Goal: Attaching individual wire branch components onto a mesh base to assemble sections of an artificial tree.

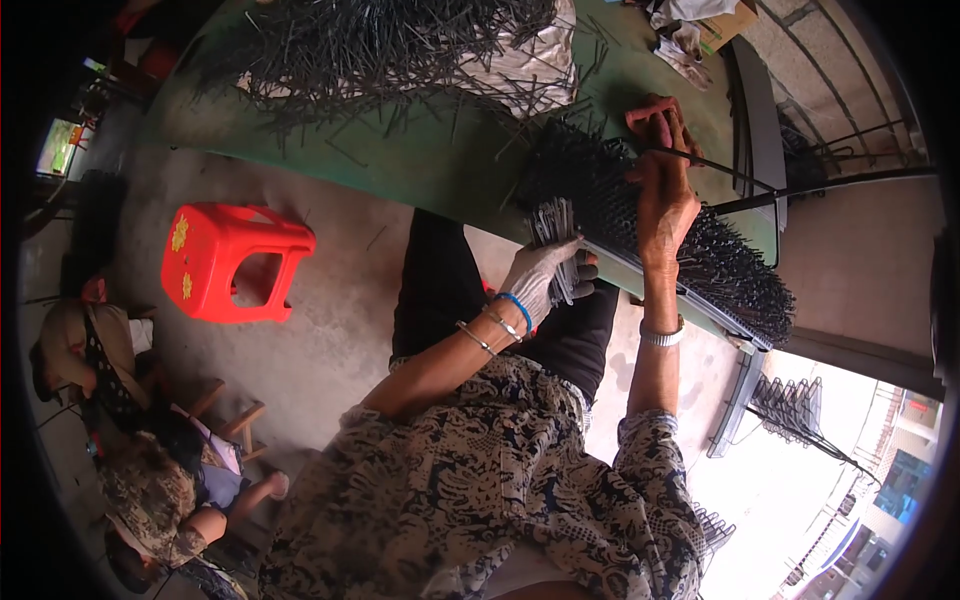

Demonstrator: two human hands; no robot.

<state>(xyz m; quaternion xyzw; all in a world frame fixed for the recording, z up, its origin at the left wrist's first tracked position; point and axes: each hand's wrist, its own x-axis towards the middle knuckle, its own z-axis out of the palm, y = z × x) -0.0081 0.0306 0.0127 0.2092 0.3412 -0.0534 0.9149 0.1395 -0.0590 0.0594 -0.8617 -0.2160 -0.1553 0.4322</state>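
Note:
My left hand (pixel 537 272), in a pale fingerless-looking glove with bracelets at the wrist, is closed round a bundle of thin grey-black strips (pixel 552 222). It is beside the front edge of the green table (pixel 390 165). My right hand (pixel 668 195) reaches over a long row of densely packed black pieces (pixel 735 265) along the table edge. Its fingers are bent together, with reddish coverings on some fingertips. Whatever they pinch, if anything, is too small to make out. A dark rod (pixel 725 170) runs close by these fingers.
A large heap of thin black strips (pixel 390 40) lies on pale cloth at the table's far side. On the floor to the left stands a red plastic stool (pixel 235 262). Two people (pixel 150 490) sit at the lower left. Black wire racks (pixel 790 405) stand at the right.

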